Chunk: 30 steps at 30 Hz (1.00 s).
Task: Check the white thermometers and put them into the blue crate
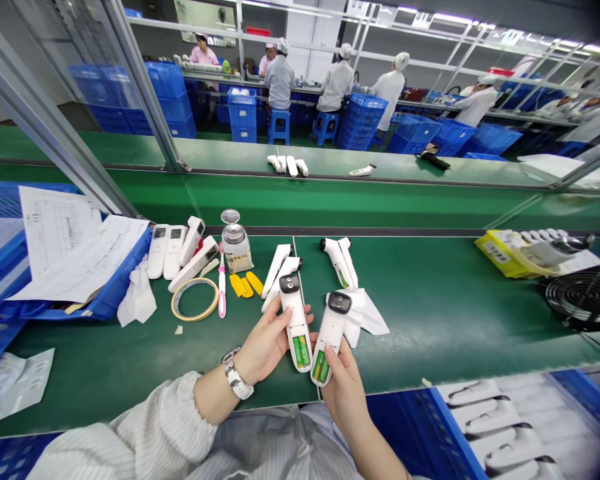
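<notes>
My left hand (pixel 267 340) is closed around a white handheld thermometer (pixel 295 320) with a black sensor head. Its battery bay is uncovered and shows green batteries. A second white thermometer (pixel 330 327), also with green batteries exposed, is gripped in my right hand (pixel 344 381). The two are held side by side, sensor heads away from me, above the green bench. Just beyond my left hand lie two more thermometers (pixel 276 270). Another pair (pixel 341 261) rests farther to the right, close to a crumpled white cloth (pixel 367 315).
Left on the bench are a tape roll (pixel 195 300), a pink-white toothbrush (pixel 223 283), yellow pieces (pixel 240 285), a metal-topped bottle (pixel 237 248) and several thermometers (pixel 174 252). A yellow bin (pixel 503 259) and black fan (pixel 583 295) stand right. A blue crate (pixel 450 427) sits below the edge.
</notes>
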Motion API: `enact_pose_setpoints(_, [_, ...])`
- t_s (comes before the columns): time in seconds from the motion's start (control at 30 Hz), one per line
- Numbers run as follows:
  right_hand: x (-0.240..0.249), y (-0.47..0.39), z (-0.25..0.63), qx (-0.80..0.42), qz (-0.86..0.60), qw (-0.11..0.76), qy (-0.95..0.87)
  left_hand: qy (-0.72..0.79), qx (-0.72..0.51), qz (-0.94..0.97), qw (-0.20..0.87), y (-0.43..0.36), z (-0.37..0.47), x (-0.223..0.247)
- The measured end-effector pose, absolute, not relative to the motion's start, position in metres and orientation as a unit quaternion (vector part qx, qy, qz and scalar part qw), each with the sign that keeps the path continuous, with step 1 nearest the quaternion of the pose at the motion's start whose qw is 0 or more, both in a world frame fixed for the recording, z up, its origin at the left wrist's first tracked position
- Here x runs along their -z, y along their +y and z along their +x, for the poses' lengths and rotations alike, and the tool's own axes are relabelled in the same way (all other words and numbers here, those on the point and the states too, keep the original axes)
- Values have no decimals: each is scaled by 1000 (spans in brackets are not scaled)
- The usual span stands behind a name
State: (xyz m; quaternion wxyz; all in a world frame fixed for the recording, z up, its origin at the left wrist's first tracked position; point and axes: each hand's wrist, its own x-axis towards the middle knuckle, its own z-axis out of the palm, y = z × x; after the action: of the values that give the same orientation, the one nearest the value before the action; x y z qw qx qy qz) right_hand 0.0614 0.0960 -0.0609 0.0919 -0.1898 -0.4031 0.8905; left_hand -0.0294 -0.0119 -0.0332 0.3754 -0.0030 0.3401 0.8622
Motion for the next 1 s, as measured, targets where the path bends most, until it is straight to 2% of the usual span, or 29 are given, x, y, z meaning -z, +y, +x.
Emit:
enact_pose_setpoints(0.17, [64,96,62,-865,-239,143,-417,354,-861,-29,364,-13,-32,34])
enact_pose_setpoints(0.53, [62,101,65,-889,-173,81,-415,370,-850,40,373,-14,-28,31])
enact_pose_setpoints(0.83, [67,89,66,-823,-170,140,-524,395,-830,11,394,-14,-28,37])
enact_pose_setpoints(1.0, [70,96,66,-841,-193,130,-489,385,-828,0,409,-13,-28,37])
